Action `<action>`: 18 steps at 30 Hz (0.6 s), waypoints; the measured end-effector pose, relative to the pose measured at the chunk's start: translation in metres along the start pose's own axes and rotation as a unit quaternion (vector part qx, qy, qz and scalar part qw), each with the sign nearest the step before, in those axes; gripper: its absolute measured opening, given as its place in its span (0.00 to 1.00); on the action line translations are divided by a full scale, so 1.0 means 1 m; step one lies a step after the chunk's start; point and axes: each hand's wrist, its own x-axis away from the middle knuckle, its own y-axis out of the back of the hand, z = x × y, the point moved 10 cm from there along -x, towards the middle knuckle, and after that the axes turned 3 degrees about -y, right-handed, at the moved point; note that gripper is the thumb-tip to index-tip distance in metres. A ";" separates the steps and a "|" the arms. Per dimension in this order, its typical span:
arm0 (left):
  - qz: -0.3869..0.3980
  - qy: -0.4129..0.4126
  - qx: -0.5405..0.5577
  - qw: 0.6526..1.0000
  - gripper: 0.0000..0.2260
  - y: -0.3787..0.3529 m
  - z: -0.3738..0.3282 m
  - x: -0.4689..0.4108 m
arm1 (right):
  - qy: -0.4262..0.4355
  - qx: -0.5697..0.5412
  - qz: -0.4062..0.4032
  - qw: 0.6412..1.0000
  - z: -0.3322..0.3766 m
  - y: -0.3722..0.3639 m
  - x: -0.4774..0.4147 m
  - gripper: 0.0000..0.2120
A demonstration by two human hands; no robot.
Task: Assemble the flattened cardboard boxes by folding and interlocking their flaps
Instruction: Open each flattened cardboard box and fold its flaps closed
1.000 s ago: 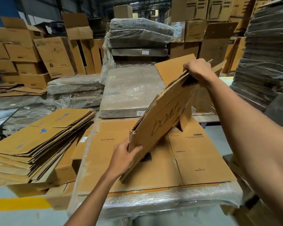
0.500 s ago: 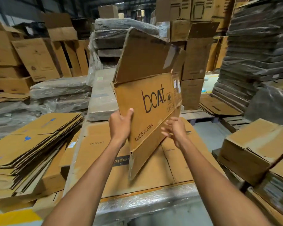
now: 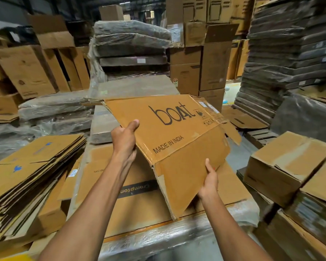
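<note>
Flattened box (image 3: 164,129) has tipped flatter; right hand (image 3: 210,179) now grips its flap (image 3: 188,176).

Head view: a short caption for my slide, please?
Left hand and right hand grip a boat-printed cardboard box above a wrapped stack.

I hold the flattened box (image 3: 177,132) tilted above the wrapped stack (image 3: 158,240) directly before me. My left hand (image 3: 124,138) grips its left edge and my right hand (image 3: 210,178) pinches the right edge of the lower flap. A pile of flat cartons (image 3: 32,166) lies left of the stack, and closed boxes (image 3: 286,162) sit to its right. Behind it rise wrapped bundles (image 3: 130,40), with a tall bundle stack (image 3: 290,44) at far right.
</note>
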 end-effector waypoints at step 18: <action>-0.055 0.345 -0.139 0.927 0.11 0.191 0.216 0.035 | -0.025 0.124 -0.123 0.984 -0.061 0.140 0.036 0.17</action>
